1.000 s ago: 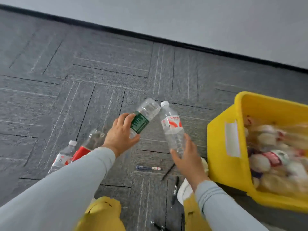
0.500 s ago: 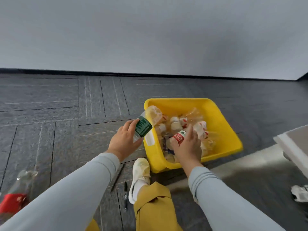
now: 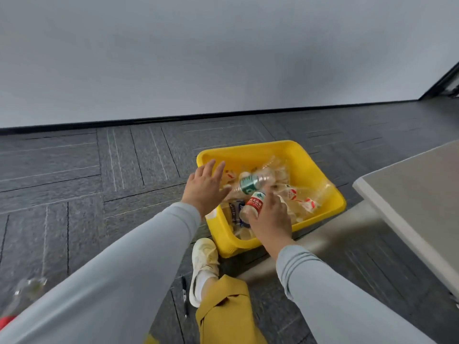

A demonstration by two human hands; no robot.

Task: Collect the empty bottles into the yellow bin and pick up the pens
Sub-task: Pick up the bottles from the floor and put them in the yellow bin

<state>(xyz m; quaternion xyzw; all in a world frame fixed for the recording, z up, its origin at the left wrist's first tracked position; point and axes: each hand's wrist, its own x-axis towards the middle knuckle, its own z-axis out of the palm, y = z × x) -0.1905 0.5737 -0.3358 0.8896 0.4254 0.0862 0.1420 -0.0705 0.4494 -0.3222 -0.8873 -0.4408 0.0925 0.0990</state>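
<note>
Yellow plastic bin (image 3: 248, 146) heaped with bottles (image 3: 290, 194). Left hand (image 3: 205, 188) spread empty; right hand (image 3: 270, 222) grips red-labelled clear bottle (image 3: 254, 204). Dropped, it may bounce out.

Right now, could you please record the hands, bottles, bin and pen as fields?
Yellow plastic bin: on the carpet, holds many bottles
Left hand: open, fingers spread, over its left rim
Right hand: grips clear plastic red-label bottle above the bin
Clear plastic green-label bottle: over the bin's pile, unheld
Black pen: on the carpet beside the white shoe
Blurred clear bottle: on carpet, lower left
</note>
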